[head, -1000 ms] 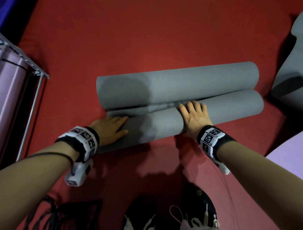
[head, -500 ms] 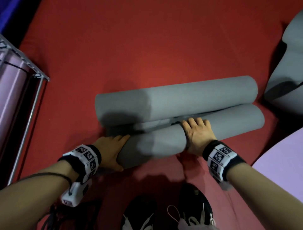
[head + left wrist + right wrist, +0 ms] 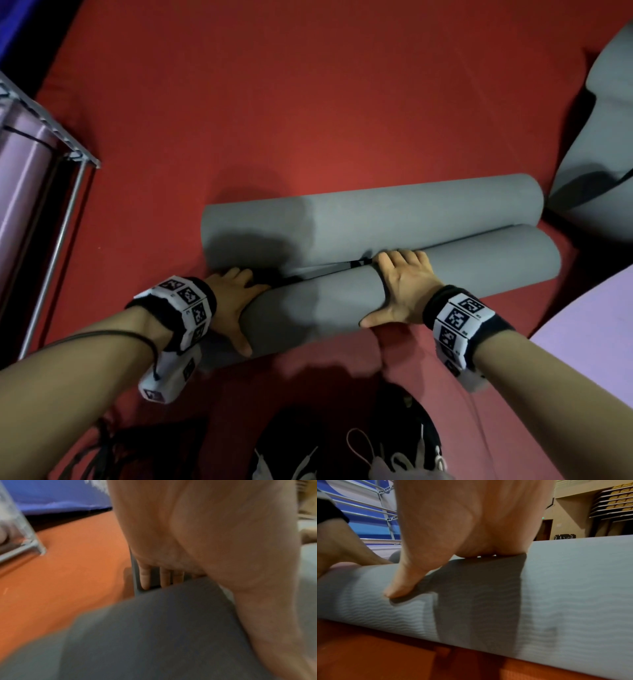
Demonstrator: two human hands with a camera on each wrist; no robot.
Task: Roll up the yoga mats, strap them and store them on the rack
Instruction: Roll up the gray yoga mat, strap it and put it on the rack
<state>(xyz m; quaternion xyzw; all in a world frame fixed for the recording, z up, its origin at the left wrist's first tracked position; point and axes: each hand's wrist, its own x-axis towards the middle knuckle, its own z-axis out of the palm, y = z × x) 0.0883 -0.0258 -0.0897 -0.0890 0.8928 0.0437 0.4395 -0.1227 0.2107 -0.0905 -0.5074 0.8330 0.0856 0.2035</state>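
A grey yoga mat lies on the red floor as two rolls side by side, a far roll (image 3: 394, 216) and a near roll (image 3: 479, 267). A thin black strap (image 3: 358, 263) shows in the groove between them. My left hand (image 3: 236, 301) presses on the near roll's left end, its fingers (image 3: 144, 577) pointing straight down into the groove. My right hand (image 3: 400, 284) presses on the middle of that roll. Its thumb (image 3: 399, 588) lies along the ribbed front of the near roll (image 3: 556, 588), and its fingers reach over the top, hidden in the wrist view.
A metal rack (image 3: 61, 144) stands at the left with a pink rolled mat (image 3: 24, 164) in it. Another grey mat (image 3: 603, 144) lies at the far right and a pink mat (image 3: 589, 370) at the lower right. Shoes (image 3: 394, 445) and black straps (image 3: 113, 445) are near my feet.
The near roll has grown thicker and closed up against the far roll. My left hand has moved from the flat mat onto the roll's left end.
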